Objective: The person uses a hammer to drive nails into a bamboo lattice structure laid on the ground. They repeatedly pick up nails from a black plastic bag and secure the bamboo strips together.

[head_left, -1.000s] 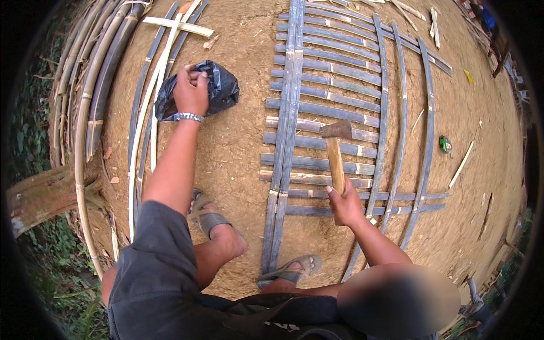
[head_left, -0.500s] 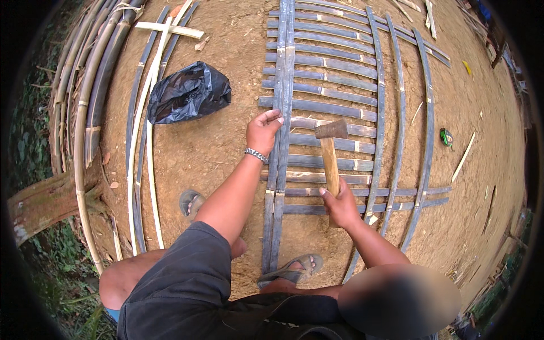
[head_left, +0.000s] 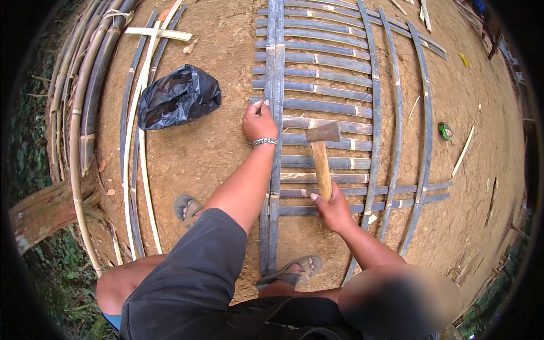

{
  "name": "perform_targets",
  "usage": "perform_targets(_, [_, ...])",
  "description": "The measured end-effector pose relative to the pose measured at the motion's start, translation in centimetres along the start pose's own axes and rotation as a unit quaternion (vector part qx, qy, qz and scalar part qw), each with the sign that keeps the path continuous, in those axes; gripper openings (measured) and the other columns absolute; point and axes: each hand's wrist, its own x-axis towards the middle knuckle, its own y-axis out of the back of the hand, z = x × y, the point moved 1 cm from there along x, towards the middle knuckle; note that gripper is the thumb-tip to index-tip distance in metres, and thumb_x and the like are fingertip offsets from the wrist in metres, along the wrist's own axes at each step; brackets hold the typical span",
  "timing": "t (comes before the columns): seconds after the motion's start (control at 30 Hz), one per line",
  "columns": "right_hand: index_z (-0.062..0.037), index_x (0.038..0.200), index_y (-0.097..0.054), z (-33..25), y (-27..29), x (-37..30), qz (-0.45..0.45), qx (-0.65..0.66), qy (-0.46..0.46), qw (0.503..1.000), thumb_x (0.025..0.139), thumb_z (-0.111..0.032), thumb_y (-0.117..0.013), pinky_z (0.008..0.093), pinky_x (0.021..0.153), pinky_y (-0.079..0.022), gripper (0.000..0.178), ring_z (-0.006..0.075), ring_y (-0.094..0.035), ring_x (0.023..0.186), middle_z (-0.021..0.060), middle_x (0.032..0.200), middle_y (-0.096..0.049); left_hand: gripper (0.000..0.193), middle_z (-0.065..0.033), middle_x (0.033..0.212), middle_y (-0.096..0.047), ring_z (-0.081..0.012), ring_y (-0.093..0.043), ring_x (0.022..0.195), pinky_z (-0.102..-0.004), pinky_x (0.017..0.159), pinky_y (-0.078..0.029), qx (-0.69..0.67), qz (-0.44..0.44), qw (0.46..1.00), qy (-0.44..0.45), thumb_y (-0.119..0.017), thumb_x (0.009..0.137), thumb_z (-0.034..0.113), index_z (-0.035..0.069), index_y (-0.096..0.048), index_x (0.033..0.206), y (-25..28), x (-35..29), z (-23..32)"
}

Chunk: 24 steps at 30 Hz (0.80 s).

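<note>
My right hand (head_left: 331, 209) grips the pale wooden handle of a hatchet (head_left: 321, 164), its dark rusty metal head raised over the slats. Beneath lies a frame of split bamboo (head_left: 326, 105), with several dark crosswise slats joined to lengthwise strips. My left hand (head_left: 259, 123), with a chain bracelet at the wrist, is closed in a pinch at the left edge of the paired bamboo strips (head_left: 275, 68). Its fingertips are beside a slat end; whatever they pinch is too small to make out.
A crumpled black plastic bag (head_left: 180, 97) lies left of the frame, by loose bamboo strips (head_left: 139, 113). Bamboo poles (head_left: 85, 96) are stacked farther left. At right, a green tape measure (head_left: 445, 131) rests on the dirt. My sandalled foot (head_left: 294, 271) is by the frame's near end.
My left hand has moved from on top of the paired strips to their left edge, fingers now pinched. The hatchet, in my right hand, has shifted slightly left.
</note>
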Motion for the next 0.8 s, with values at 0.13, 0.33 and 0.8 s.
perform_targets(0.13, [-0.0024,0.133,-0.044,0.7,-0.4,-0.1,-0.002,-0.008,-0.011,1.000,0.100,-0.012,-0.069,0.0285,0.049,-0.045,0.043,0.0100,-0.052,0.055,0.0004,0.073,-0.054,0.015,-0.0112,0.096,-0.075,-0.0306,-0.069,0.096,-0.0432,0.093,-0.049,0.095,0.019,0.991,-0.092,-0.075,0.090,0.022,0.008,-0.077,0.095,-0.5,-0.8,-0.3])
perform_targets(0.33, [0.0004,0.140,-0.046,0.3,-0.6,0.2,-0.010,-0.007,-0.040,0.999,0.097,-0.021,-0.073,0.0308,0.055,-0.048,0.055,0.0121,-0.055,0.059,0.0053,0.081,-0.060,0.011,-0.0058,0.110,-0.069,-0.0276,-0.062,0.112,-0.0456,0.102,-0.041,0.163,0.009,0.980,-0.117,-0.071,0.092,0.022,0.012,-0.073,0.098,-0.9,-1.1,-0.2])
perform_targets(0.8, [0.0011,0.144,-0.048,-5.1,-1.4,6.7,0.022,-0.142,0.026,0.989,0.095,-0.028,-0.073,0.0401,0.093,-0.052,0.062,0.0328,-0.069,0.107,0.0247,0.115,-0.069,0.015,-0.0089,0.114,-0.067,-0.0285,-0.061,0.116,-0.0467,0.104,-0.038,0.164,-0.003,0.981,-0.104,-0.067,0.094,0.023,0.010,-0.070,0.101,-1.0,-1.2,0.3])
